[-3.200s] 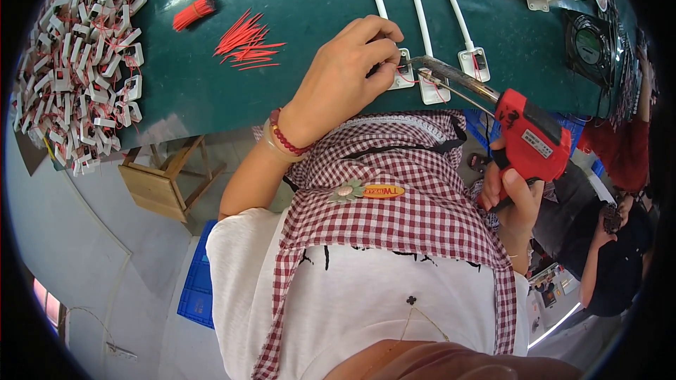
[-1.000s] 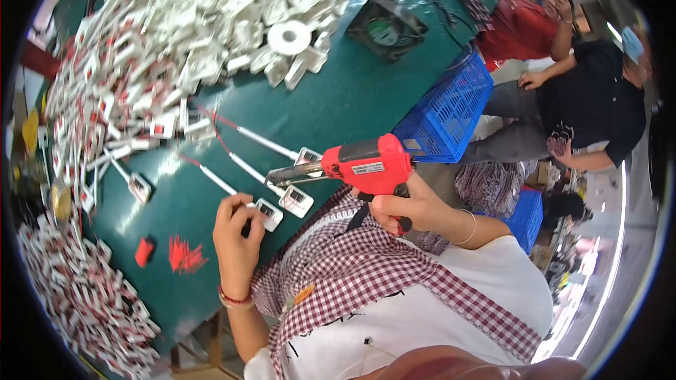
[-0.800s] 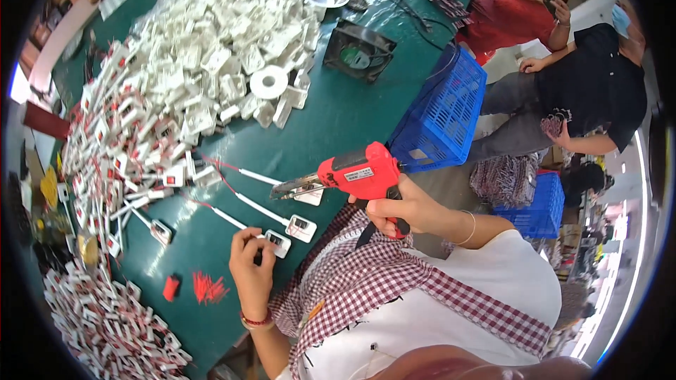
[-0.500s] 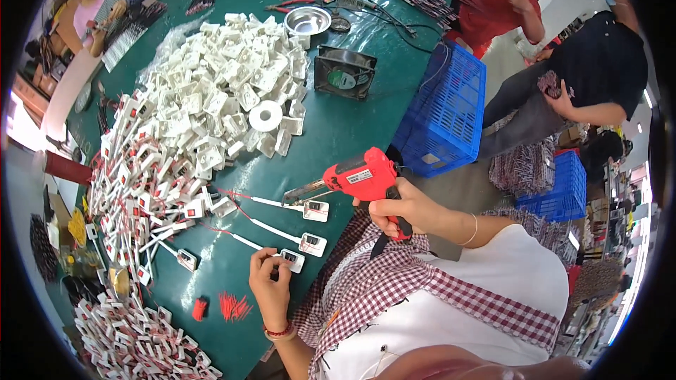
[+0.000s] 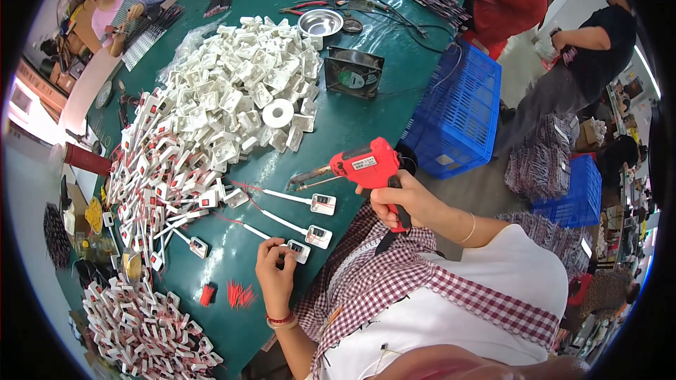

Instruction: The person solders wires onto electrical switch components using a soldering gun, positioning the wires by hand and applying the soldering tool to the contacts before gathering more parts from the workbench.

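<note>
My right hand is wrapped round the grip of a red and black soldering gun. Its long metal tip points left, above the table and close to the white cable of the farthest of three small switch housings. The middle switch housing lies just nearer me. At the nearest switch housing, my left hand has thumb and fingers closed on the edge. Each of the three is white, open on top, with a dark switch inside and a white cable with red wires running left.
White plastic shells are heaped mid-table, with wired switch pieces alongside and another heap nearer me. Short red tubes lie by my left wrist. A black fan, metal bowl and blue crate stand beyond. Other people are nearby.
The view has shifted slightly, moving the table rightward in the picture. The soldering gun's tip is a little farther from the farthest housing. My left hand keeps its hold. A person in black changed pose.
</note>
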`<state>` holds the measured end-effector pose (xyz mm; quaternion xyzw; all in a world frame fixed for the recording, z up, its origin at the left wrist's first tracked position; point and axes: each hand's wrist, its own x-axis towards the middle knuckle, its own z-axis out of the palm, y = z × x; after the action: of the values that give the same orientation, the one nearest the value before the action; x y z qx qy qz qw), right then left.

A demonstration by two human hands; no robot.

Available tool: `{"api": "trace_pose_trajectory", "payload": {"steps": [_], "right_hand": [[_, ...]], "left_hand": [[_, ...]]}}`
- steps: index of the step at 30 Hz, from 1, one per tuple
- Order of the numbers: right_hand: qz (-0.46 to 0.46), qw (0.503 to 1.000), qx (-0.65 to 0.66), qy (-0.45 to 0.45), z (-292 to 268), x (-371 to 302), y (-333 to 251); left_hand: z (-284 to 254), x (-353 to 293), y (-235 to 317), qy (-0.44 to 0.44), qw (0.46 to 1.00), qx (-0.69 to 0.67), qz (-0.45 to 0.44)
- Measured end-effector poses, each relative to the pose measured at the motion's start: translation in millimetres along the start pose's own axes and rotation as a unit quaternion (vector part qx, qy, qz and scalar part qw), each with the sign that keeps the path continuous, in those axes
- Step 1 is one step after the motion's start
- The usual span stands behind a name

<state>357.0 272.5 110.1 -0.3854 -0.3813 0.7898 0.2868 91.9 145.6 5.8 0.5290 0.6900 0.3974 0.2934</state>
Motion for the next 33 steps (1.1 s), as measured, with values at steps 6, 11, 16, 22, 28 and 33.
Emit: {"api": "trace_pose_trajectory", "payload": {"steps": [6, 11, 16, 22, 28, 33], "right_hand": [[-0.005, 1.0, 0.018, -0.003, -1, 2, 1], [-0.008, 1.0, 0.019, 0.002, -5, 2, 4], [-0.013, 0.999, 0.042, 0.0, -10, -2, 4], [-0.007, 0.998, 0.062, -0.002, -11, 2, 8], [-0.005, 0.997, 0.076, -0.011, -8, 6, 10], [-0.044, 0.998, -0.027, 0.039, -22, 9, 7]], "left_hand": [[1, -1, 7, -0.001, 0.998, -0.026, -0.052], [0, 0, 9, -0.001, 0.999, -0.017, -0.035], [2, 4, 13, -0.012, 0.999, -0.015, -0.03], [9, -5, 8, -0.018, 1.0, -0.006, -0.002], [14, -18, 14, -0.002, 0.972, 0.23, 0.058], [1, -10, 7, 0.067, 0.965, 0.252, 0.024]]}}
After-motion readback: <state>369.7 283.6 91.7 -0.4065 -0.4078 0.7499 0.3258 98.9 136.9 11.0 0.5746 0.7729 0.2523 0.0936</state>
